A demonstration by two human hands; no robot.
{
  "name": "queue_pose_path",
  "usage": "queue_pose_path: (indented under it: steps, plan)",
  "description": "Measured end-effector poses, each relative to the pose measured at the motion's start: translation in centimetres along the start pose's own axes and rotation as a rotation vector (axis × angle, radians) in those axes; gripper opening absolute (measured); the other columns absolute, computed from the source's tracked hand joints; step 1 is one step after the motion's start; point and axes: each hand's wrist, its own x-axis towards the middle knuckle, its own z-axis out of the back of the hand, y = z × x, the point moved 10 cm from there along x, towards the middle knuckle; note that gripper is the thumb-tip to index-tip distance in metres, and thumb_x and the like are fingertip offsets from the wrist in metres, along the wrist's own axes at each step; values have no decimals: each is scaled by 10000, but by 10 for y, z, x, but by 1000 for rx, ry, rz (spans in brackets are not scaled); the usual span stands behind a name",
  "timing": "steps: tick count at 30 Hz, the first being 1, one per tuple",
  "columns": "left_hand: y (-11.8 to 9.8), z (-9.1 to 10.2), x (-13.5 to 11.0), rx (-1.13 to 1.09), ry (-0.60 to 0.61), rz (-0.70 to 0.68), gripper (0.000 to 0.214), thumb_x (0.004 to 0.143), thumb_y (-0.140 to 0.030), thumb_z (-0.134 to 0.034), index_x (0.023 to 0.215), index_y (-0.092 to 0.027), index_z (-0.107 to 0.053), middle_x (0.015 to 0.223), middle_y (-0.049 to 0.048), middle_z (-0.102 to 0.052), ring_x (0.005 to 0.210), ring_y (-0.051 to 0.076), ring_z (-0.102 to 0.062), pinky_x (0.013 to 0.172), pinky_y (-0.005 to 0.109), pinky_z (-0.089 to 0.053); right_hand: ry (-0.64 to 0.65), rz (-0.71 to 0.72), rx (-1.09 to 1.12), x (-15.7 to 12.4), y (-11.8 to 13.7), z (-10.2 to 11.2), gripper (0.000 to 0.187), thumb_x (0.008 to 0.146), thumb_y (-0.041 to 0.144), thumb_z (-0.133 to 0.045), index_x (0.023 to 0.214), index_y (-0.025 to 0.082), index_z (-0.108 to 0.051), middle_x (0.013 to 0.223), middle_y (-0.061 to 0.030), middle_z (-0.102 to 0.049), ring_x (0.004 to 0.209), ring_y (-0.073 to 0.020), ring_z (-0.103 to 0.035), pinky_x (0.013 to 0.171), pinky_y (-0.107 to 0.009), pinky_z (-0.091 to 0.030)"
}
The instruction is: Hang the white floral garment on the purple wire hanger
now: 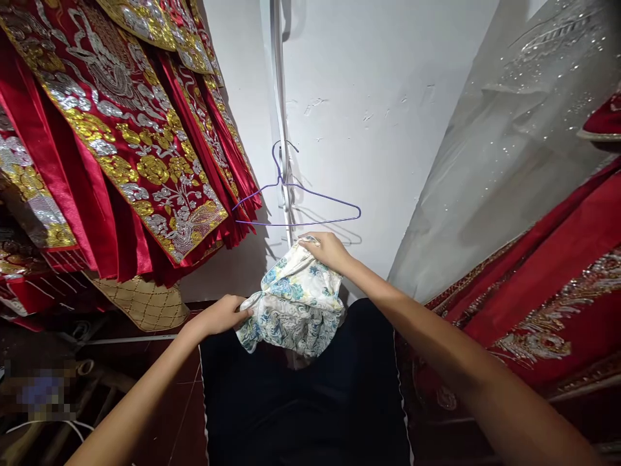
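A white garment with a blue and yellow floral print (303, 304) hangs gathered between my hands, in front of my dark lap. My right hand (330, 251) pinches its upper edge. At the garment's left side, my left hand (228, 315) grips what looks like a sleeve between thumb and fingers. Above the cloth, a thin purple hanger (320, 194) hangs at a white upright pole, bare of clothing and apart from both hands. Folds hide the garment's full shape.
Red costumes with gold and silver embroidery (130, 142) hang on the left. To the right are a sheer sparkling fabric (485, 149) and red embroidered cloth (548, 298). A white pole (279, 77) stands against the pale wall (378, 77). The floor (182, 408) has dark red tiles.
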Motion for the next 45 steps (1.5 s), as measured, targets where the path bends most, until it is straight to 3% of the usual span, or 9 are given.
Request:
queue_pose_path:
  steps: [6, 11, 15, 21, 26, 31, 36, 41, 45]
  plan:
    - [-29, -3, 10, 19, -13, -24, 496, 882, -592, -512, 581, -198, -496, 555, -3, -518, 528, 151, -429, 537, 263, -288, -53, 53, -91, 10, 12, 9, 498, 845, 500, -647, 1305, 311, -623, 981, -36, -732, 831, -265, -631, 877, -368, -417]
    - [-54, 10, 11, 125, -65, -41, 513, 908, -598, -455, 597, -191, -482, 545, -12, -448, 514, 133, -349, 523, 274, -236, -57, 47, -310, 13, 11, 21, 463, 963, 550, -399, 719, 216, -607, 571, -7, -525, 578, -182, -478, 629, -283, -330]
    - [-54, 35, 13, 211, -169, -20, 488, 910, -588, -440, 663, -180, -546, 610, 6, -535, 571, 155, -443, 555, 270, -282, -152, 5, -355, 3, 19, 59, 503, 898, 550, -494, 552, 217, -344, 501, 32, -334, 496, -123, -337, 531, -277, -219]
    - [-55, 87, 18, 346, -429, -17, 415, 907, -542, -454, 803, -173, -612, 812, 65, -648, 751, 230, -593, 675, 309, -414, -158, -14, -330, -1, 33, 89, 424, 802, 354, -562, 540, 225, -255, 517, 49, -233, 499, -96, -264, 506, -277, -187]
    - [-99, 127, 15, 351, -666, -298, 184, 891, -346, -504, 838, -184, -576, 1280, 138, -598, 1168, 296, -568, 969, 381, -431, -146, -23, -298, -14, 40, 86, 427, 806, 345, -560, 554, 223, -238, 529, 49, -231, 506, -92, -259, 501, -272, -188]
    - [-132, 145, 32, 203, -675, -412, 152, 883, -240, -506, 1018, -199, -563, 1068, 70, -666, 966, 210, -632, 872, 326, -478, -66, 51, -204, -29, 62, 65, 469, 897, 509, -517, 587, 209, -335, 556, 42, -308, 525, -102, -314, 522, -263, -240]
    - [-143, 164, 46, 223, -736, -442, 344, 874, -146, -455, 1201, -178, -559, 1082, 87, -683, 946, 206, -646, 851, 317, -487, 44, 130, -288, -37, 78, 58, 337, 835, 542, -624, 947, 225, -645, 840, -35, -636, 749, -207, -590, 663, -311, -427]
    - [-139, 175, 43, 441, -763, -401, 288, 886, -145, -448, 1126, -156, -607, 1078, 120, -674, 978, 256, -625, 882, 366, -480, -161, 85, -401, -40, 69, 111, 991, 698, 466, -763, 1537, 245, -283, 1080, -142, -685, 807, -305, -665, 706, -441, -505]
    - [-149, 177, 36, 545, -753, -410, 267, 929, -197, -436, 1145, -167, -590, 1104, 140, -604, 984, 262, -587, 866, 379, -474, -222, -11, -347, -20, 49, 145, 936, 656, 427, -776, 1471, 124, -427, 971, -144, -720, 717, -280, -657, 639, -402, -501]
